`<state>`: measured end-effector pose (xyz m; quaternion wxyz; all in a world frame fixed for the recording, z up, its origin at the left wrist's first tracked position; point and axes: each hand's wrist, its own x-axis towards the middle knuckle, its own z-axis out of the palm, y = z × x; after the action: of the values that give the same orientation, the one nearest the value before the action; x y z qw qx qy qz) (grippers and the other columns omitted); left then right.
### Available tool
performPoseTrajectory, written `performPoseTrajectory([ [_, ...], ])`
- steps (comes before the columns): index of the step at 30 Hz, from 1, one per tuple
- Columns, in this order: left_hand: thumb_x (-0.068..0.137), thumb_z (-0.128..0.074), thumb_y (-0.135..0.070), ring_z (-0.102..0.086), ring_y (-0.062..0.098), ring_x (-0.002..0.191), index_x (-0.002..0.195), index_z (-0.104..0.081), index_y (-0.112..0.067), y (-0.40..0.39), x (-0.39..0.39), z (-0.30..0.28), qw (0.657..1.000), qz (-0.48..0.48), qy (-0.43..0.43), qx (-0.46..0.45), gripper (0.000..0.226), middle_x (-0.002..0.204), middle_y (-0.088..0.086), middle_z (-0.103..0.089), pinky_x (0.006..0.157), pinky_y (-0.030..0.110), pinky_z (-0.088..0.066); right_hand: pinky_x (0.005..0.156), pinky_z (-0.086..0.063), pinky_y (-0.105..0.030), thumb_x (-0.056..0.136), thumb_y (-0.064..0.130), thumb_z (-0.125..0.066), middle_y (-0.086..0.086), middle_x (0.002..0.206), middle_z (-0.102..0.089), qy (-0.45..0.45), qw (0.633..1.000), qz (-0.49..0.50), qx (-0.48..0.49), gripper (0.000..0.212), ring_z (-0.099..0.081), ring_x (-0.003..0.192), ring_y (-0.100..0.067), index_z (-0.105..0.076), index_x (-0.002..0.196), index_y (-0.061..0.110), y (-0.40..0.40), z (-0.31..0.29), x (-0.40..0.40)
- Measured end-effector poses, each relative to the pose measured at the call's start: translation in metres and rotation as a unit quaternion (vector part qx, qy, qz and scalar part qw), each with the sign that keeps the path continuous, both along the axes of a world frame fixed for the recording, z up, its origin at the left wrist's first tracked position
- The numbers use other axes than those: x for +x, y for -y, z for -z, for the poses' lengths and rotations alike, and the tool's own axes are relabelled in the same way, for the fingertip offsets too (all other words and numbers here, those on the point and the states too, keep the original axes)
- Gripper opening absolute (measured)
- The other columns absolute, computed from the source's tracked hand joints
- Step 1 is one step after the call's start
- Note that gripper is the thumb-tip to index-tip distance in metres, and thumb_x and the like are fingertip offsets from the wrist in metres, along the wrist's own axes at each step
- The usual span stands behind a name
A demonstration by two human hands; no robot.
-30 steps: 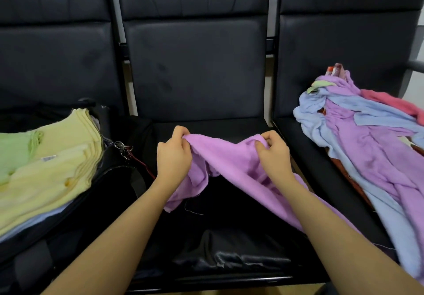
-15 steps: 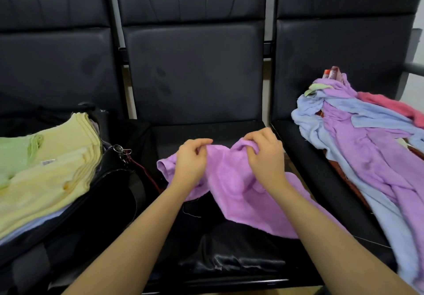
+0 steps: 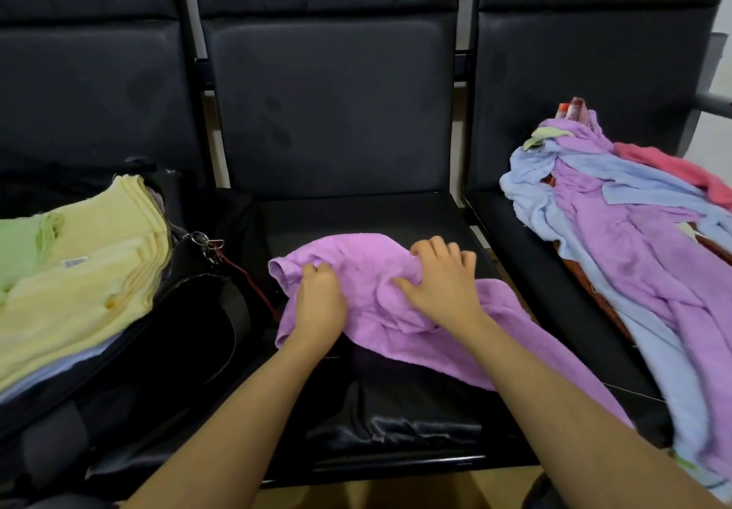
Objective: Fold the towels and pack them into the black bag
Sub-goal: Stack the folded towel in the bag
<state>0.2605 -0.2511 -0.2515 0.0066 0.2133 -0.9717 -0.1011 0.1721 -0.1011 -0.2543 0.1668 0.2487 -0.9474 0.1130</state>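
Observation:
A purple towel (image 3: 356, 259) lies crumpled on the middle black seat. My left hand (image 3: 319, 302) grips its left part with curled fingers. My right hand (image 3: 441, 278) lies on top of it, fingers bent and bunching the cloth. One end of the towel trails down to the right under my right forearm. The black bag (image 3: 190, 322) sits open on the left seat, with folded yellow towels (image 3: 91, 271) and a green one (image 3: 20, 251) stacked in it.
A loose pile of purple, light blue and red towels (image 3: 633, 255) covers the right seat. The middle seat (image 3: 356, 211) shows bare behind the towel. Seat backs rise close behind. A key clip with a red cord (image 3: 210, 245) hangs off the bag.
Both hands have lowered the purple towel from mid-air onto the middle seat and come closer together. The towel now lies bunched under them.

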Motion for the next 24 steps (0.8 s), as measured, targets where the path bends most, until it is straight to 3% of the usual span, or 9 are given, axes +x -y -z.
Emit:
performPoseTrajectory([
  [1,0.095,-0.043,-0.015,-0.044,0.029,0.123,0.125,-0.054,-0.009,0.004,-0.004,0.002,0.999,-0.019,-0.050,0.002,0.032,0.131,0.014,-0.049,0.102,0.031,-0.036,0.089,-0.029,-0.037,0.083,0.061,-0.051,0.001,0.115,-0.049,0.027,0.999,0.033,0.028,0.053,-0.046,0.104,-0.023,-0.050,0.116,0.019,-0.001,0.001,0.000],
  [2,0.095,-0.042,-0.010,-0.048,0.030,0.117,0.124,-0.052,-0.007,0.004,-0.003,-0.002,0.989,-0.067,-0.096,0.093,0.031,0.128,0.016,-0.050,0.091,0.026,-0.039,0.092,-0.030,-0.039,0.080,0.067,-0.050,-0.001,0.117,-0.050,0.049,0.996,0.057,0.051,0.063,-0.046,0.107,-0.024,-0.050,0.117,0.017,-0.002,0.001,0.001],
  [3,0.094,-0.040,-0.006,-0.051,0.032,0.111,0.124,-0.049,-0.005,0.009,-0.005,-0.001,0.985,-0.053,-0.135,0.090,0.031,0.125,0.018,-0.050,0.079,0.024,-0.040,0.094,-0.030,-0.040,0.078,0.073,-0.048,-0.003,0.118,-0.052,0.069,0.993,0.075,0.067,0.069,-0.046,0.110,-0.026,-0.053,0.117,0.016,-0.002,0.000,0.004],
  [5,0.096,-0.034,-0.007,-0.056,0.034,0.099,0.129,-0.041,-0.011,0.012,-0.004,-0.003,0.986,-0.061,-0.126,0.090,0.034,0.119,0.018,-0.053,0.072,0.032,-0.044,0.098,-0.028,-0.042,0.077,0.078,-0.044,-0.004,0.119,-0.056,0.110,0.986,0.102,0.078,0.073,-0.045,0.115,-0.028,-0.061,0.111,0.016,0.001,0.003,0.006],
  [9,0.097,-0.032,-0.013,-0.050,0.028,0.073,0.125,-0.037,-0.015,0.015,0.003,-0.007,0.988,-0.063,-0.126,0.065,0.028,0.103,0.014,-0.060,0.058,0.032,-0.039,0.094,-0.027,-0.039,0.090,0.059,-0.045,0.002,0.107,-0.062,0.126,0.987,0.092,0.034,0.042,-0.046,0.109,-0.023,-0.068,0.098,0.025,0.010,0.006,0.011],
  [12,0.097,-0.033,-0.011,-0.055,0.032,0.080,0.120,-0.042,-0.009,0.018,0.006,-0.012,0.983,-0.054,-0.156,0.079,0.025,0.103,0.018,-0.059,0.063,0.036,-0.043,0.083,-0.024,-0.035,0.098,0.039,-0.042,0.004,0.095,-0.061,0.061,0.996,0.067,-0.003,0.030,-0.049,0.095,-0.020,-0.069,0.092,0.027,0.014,0.005,0.018],
  [16,0.097,-0.034,-0.011,-0.053,0.030,0.090,0.114,-0.050,-0.013,0.020,0.010,-0.027,0.960,-0.015,-0.253,0.121,0.024,0.102,0.012,-0.060,0.069,0.039,-0.046,0.079,-0.034,-0.034,0.097,0.019,-0.045,0.005,0.066,-0.052,0.084,0.966,0.001,-0.244,0.024,-0.053,0.069,-0.023,-0.051,0.074,0.018,0.015,-0.006,0.025],
  [20,0.095,-0.040,-0.012,-0.060,0.024,0.085,0.109,-0.054,-0.020,0.025,0.012,-0.048,0.917,0.001,-0.345,0.201,0.021,0.094,0.003,-0.064,0.076,0.046,-0.051,0.056,-0.039,-0.011,0.100,0.019,-0.043,0.002,0.068,-0.052,0.152,0.897,-0.028,-0.415,0.022,-0.048,0.063,-0.012,-0.048,0.080,0.010,0.019,-0.037,0.034],
  [24,0.089,-0.045,-0.006,-0.062,0.017,0.086,0.101,-0.063,-0.016,0.034,0.011,-0.081,0.883,-0.015,-0.395,0.252,0.024,0.094,0.001,-0.067,0.071,0.025,-0.050,0.055,-0.036,-0.011,0.096,0.017,-0.048,0.007,0.068,-0.050,0.123,0.871,-0.013,-0.475,0.029,-0.045,0.059,-0.004,-0.049,0.067,0.014,0.021,-0.080,0.032],
])
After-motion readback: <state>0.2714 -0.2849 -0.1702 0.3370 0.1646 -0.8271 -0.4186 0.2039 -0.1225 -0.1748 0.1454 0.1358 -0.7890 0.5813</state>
